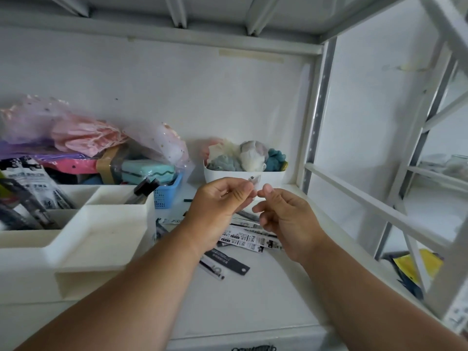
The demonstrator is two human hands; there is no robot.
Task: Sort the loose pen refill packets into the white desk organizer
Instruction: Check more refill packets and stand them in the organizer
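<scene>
My left hand (217, 206) and my right hand (286, 221) are raised together over the shelf, both pinching the clear top end of a refill packet (254, 182). The rest of that packet is hidden behind my hands. Several loose black-and-white refill packets (249, 238) lie on the white shelf beneath my hands. One dark packet (228, 260) lies nearest to me. The white desk organizer (83, 239) stands at the left. Its rear compartments hold refill packets (38, 188) and black pens (144, 191); its front tray is bare.
A blue mesh basket (168, 192) with a teal box and pink bags sits behind the organizer. A white tub (243, 177) of fabric items stands at the back. A white metal shelf frame (379, 209) runs along the right, with a yellow packet (407, 267) beyond it.
</scene>
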